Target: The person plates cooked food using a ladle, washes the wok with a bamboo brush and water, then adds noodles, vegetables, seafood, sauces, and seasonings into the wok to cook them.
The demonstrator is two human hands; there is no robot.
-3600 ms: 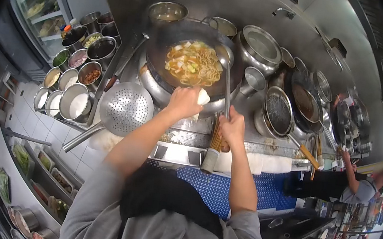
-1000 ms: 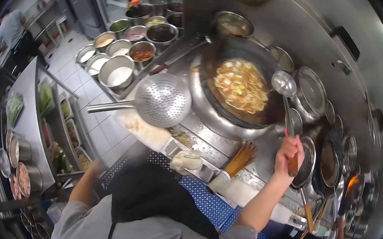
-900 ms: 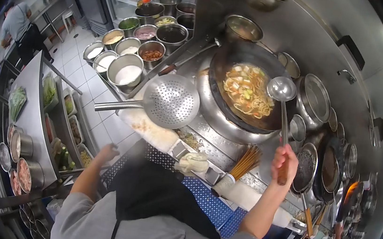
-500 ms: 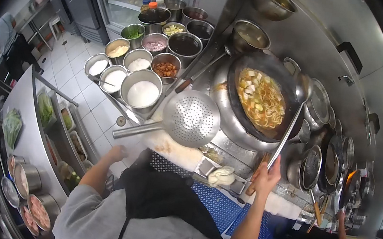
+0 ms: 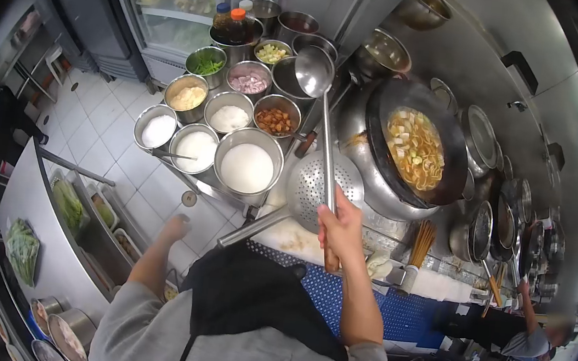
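My right hand (image 5: 346, 233) is closed round the wooden end of a long-handled metal ladle (image 5: 330, 153). The ladle's bowl is over the pots of dark liquid at the back, and whether it touches the liquid I cannot tell. Under its handle lies a perforated strainer (image 5: 302, 186), whose handle points toward my left side. To the right, a black wok (image 5: 452, 153) on the stove holds noodles in broth (image 5: 413, 152) with pale cubes. My left hand (image 5: 175, 228) hangs by my side above the floor, fingers loosely curled, with nothing visible in them.
Steel pots of white powder (image 5: 246, 168), brown pieces (image 5: 274, 120), chopped greens (image 5: 207, 64) and sauces stand left of the stove. A bamboo brush (image 5: 423, 242) is on the stove's front edge. A counter (image 5: 25, 179) is at left. Another person (image 5: 524, 339) works at far right.
My right hand has swung the ladle left, from the wok's right rim to over the sauce pots. The camera view has shifted. My left hand stays low by my side.
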